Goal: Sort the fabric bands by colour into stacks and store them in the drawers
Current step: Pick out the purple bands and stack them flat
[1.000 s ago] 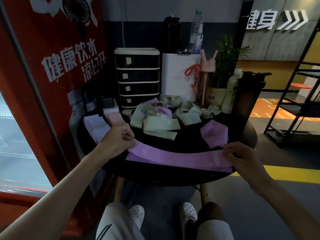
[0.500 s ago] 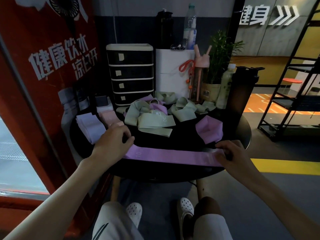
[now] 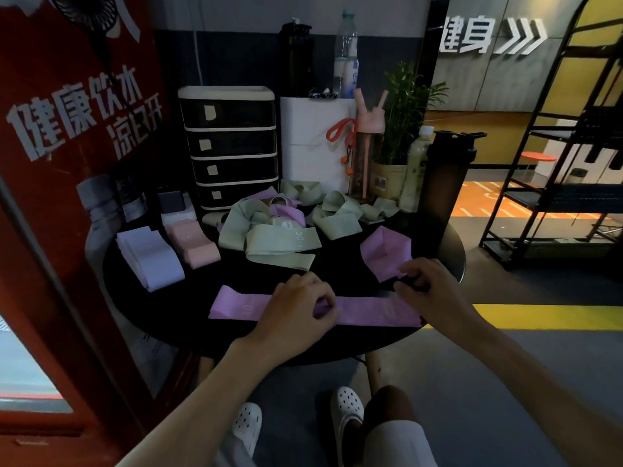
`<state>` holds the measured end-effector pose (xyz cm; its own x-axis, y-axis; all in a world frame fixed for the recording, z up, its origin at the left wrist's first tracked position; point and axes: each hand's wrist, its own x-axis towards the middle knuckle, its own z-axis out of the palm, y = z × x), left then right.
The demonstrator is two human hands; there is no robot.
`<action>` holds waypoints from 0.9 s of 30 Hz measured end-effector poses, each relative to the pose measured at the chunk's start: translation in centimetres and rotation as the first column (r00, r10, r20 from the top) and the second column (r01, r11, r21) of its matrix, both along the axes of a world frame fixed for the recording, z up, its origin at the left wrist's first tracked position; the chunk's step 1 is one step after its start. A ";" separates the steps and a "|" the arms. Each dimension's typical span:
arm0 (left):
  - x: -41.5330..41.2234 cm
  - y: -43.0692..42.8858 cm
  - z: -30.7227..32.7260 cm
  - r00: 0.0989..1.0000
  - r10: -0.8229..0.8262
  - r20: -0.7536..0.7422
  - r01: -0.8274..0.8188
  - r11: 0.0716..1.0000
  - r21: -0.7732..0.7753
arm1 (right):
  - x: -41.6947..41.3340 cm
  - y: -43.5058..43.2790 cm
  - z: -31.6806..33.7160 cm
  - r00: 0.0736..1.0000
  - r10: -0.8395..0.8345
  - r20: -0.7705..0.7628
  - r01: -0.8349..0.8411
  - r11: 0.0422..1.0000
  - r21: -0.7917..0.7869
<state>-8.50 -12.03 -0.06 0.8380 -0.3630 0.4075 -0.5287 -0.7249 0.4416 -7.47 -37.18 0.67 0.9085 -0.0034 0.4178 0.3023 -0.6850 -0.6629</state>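
On my head feed, a long purple fabric band (image 3: 371,310) lies flat along the near edge of the round black table (image 3: 340,271), stretched left to right. My left hand (image 3: 296,311) sits on its middle with fingers curled, pinching a bit of the cloth. My right hand (image 3: 431,291) is over the band's right end, fingers bent, well apart from the left; I cannot tell whether it grips anything. Just beyond it lies a folded purple fabric band (image 3: 386,252). Farther in, a heap of sage-green fabric bands (image 3: 283,239) sprawls at mid-table. On the left lie a stack of pale lilac folded bands (image 3: 150,261) and, beside it, a stack of pink folded bands (image 3: 194,242). At the far edge stands a black four-drawer plastic unit (image 3: 232,146), all drawers closed.
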 end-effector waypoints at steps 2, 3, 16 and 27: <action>0.1 -0.1 -0.2 1.000 0.008 0.005 -0.008 1.000 0.019 | 1.5 -0.5 0.6 1.000 -0.008 0.004 0.009 0.996 -0.087; 0.1 -0.1 -0.3 1.000 0.008 0.005 -0.008 1.000 0.022 | 2.4 -0.8 0.8 1.000 -0.012 0.013 0.014 0.982 -0.191; 0.1 0.1 -0.2 1.000 0.005 -0.011 -0.006 0.999 -0.052 | 5.2 -0.3 5.2 0.990 0.124 0.066 -0.106 0.966 -0.234; 1.5 -0.6 8.8 0.997 0.042 0.072 -0.011 0.925 -0.380 | 4.5 3.4 14.7 0.939 0.304 0.162 -0.288 0.951 -0.115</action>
<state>-7.01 -12.61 8.69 0.8058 -0.1467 0.5738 -0.5549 -0.5256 0.6449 -3.01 -33.76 15.41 0.7749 0.2983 0.5572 0.6062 -0.6002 -0.5218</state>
